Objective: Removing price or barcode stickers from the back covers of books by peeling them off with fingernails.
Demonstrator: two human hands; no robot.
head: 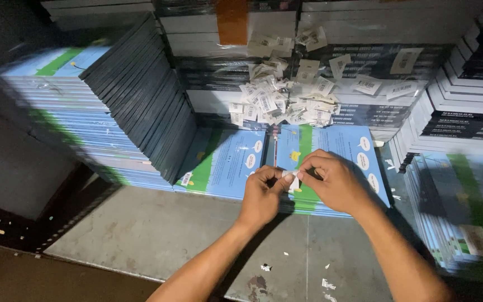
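Observation:
My left hand (262, 193) and my right hand (334, 180) meet over a blue and green book (342, 146) that lies flat on a low stack. Together the fingertips pinch a small white sticker label (290, 175) just above the book's cover. A second flat book (227, 162) of the same kind lies to the left of it. A loose heap of white barcode labels (286, 100) sits just behind the two books.
A tall leaning stack of the same books (102, 112) stands at the left. Wrapped dark and white book bundles (364, 61) line the back and right. Another book pile (459, 218) is at the right. Grey floor (157, 229) with paper scraps lies below.

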